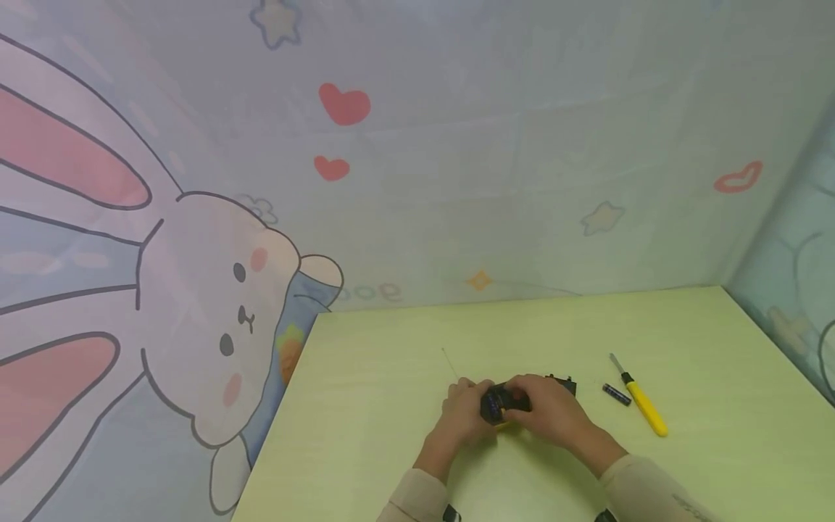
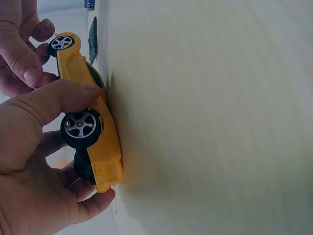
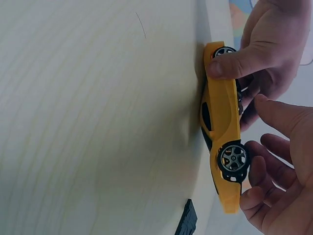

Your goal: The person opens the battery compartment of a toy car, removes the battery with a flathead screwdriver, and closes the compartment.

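A yellow toy car (image 2: 108, 142) lies upside down on the table, its dark underside (image 1: 494, 403) facing up and its wheels (image 3: 233, 157) raised. My left hand (image 1: 464, 412) grips one end of it, thumb (image 2: 73, 98) on the yellow side and fingers round the other side. Over the other end is my right hand (image 1: 553, 410), its bent fingers (image 3: 259, 169) right at the wheel and underside. Its thumb (image 3: 279, 113) stands apart from those fingers, and nothing shows between them. Part of the underside is hidden behind my hands.
A black flat piece (image 3: 187, 220) lies on the table beyond the car's right end. Farther right are a dark battery (image 1: 616, 394) and a screwdriver (image 1: 644, 404) with a yellow handle. A thin dark wire-like line (image 1: 449, 362) shows beyond my left hand. A printed cloth (image 1: 457, 188) hangs behind the table.
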`<state>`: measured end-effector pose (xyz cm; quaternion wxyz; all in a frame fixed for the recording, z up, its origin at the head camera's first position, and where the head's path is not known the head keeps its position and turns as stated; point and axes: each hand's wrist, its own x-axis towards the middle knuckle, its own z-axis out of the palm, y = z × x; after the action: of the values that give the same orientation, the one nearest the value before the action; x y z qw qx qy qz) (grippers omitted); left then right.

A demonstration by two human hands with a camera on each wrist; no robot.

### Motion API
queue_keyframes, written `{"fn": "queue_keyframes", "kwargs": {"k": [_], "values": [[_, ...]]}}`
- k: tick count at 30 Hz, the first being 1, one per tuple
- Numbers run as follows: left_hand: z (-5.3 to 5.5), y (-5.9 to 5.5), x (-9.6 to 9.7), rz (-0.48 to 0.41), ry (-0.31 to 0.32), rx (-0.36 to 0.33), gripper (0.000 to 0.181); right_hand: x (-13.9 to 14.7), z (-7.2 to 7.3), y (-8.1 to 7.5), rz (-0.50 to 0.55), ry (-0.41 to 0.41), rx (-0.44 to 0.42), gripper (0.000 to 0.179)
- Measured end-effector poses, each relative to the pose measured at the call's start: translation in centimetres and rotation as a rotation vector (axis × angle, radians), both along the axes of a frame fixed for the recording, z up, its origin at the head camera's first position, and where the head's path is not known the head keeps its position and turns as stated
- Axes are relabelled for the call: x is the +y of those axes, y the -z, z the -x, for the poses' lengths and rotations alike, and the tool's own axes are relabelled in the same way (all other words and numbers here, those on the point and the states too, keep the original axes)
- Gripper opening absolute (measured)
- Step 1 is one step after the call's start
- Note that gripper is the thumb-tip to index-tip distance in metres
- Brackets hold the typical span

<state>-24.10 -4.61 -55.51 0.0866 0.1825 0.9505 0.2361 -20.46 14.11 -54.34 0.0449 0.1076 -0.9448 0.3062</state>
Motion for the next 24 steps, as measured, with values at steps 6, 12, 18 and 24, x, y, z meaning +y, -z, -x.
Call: {"fn": "queue_keyframes", "kwargs": {"k": [6,12,18,24], "values": [[0.0,-0.2,0.0,0.001,0.002,-0.017,0.086,-0.7,0.2,0.1,-0.003,-0.02,0.006,0.04],[0.0,-0.4,-0.2,0.009,0.025,0.007,0.073,-1.4,0.6,0.2,-0.053,-0.043,0.023,0.04],[0.0,-0.3,-0.4,0.039,0.039,0.04,0.076,-2.0,1.0,0.2,-0.073,-0.058,0.015,0.038],[0.0,-0.3,-0.6,0.044,0.06,0.052,0.076,-2.1,1.1,0.0,-0.073,-0.059,0.024,0.034]]}}
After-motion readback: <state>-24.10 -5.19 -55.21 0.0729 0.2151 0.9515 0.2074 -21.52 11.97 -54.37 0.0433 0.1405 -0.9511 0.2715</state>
